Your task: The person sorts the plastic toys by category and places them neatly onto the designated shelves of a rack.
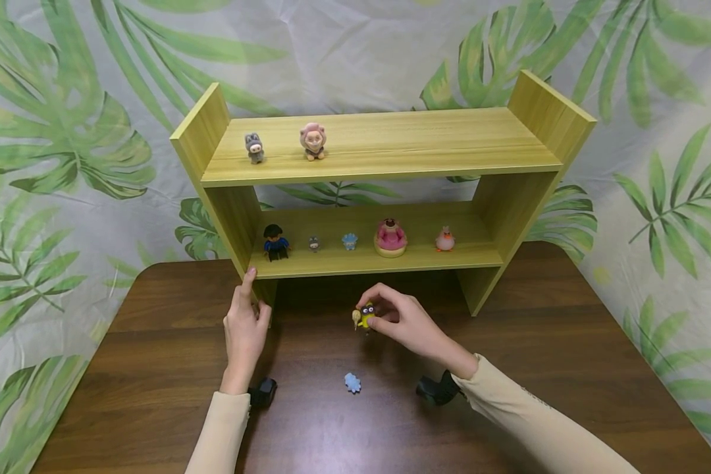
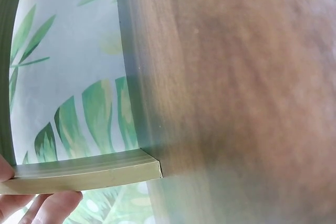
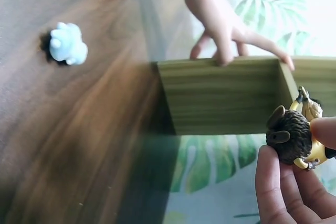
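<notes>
My right hand [image 1: 411,326] pinches a small yellow minion figurine [image 1: 366,316] with big goggle eyes, above the table in front of the shelf. In the right wrist view the minion figurine [image 3: 290,136] shows a dark textured head with brown ears and a tan piece at its side. My left hand [image 1: 245,326] holds the front edge of the left side panel of the wooden shelf [image 1: 385,174], thumb on one side and fingers on the other in the left wrist view. A light blue figurine [image 1: 352,382] lies on the table between the hands.
On the top board stand a grey figurine [image 1: 253,149] and a pink-hooded figurine [image 1: 313,141]. The lower board holds a blue-clad figure [image 1: 276,242], a tiny grey figurine [image 1: 314,244], a blue one [image 1: 349,241], a pink bear [image 1: 390,237] and a pink duck [image 1: 445,239].
</notes>
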Tool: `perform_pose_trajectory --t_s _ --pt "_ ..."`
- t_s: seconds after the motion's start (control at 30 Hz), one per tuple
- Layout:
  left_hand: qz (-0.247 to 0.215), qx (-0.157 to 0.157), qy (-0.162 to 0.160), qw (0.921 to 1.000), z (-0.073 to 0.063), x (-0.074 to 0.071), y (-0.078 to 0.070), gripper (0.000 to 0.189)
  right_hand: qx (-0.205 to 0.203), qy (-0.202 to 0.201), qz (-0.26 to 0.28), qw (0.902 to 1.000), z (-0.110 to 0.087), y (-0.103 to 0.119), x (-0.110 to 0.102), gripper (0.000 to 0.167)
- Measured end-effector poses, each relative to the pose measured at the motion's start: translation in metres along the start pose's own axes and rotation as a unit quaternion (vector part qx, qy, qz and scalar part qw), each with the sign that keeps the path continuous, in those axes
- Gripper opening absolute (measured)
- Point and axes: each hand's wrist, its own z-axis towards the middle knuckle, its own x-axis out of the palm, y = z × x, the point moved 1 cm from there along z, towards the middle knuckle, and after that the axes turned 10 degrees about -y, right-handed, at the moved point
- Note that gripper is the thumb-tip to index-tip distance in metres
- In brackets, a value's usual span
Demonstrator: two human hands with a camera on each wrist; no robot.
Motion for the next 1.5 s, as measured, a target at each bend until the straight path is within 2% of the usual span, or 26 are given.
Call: perform_pose_trajectory --t_s 0.67,1.5 --pt "0.001 0.003 0.001 1.0000 -0.001 0.000 0.000 0.084 -0.027 -0.034 -0.004 0.9991 0.009 0.031 -0.027 0.022" --pt "0.002 0.002 0.001 1.0000 -0.001 -0.001 0.000 0.085 -0.060 -0.064 0.003 0.9961 0.019 0.057 -0.045 0.022"
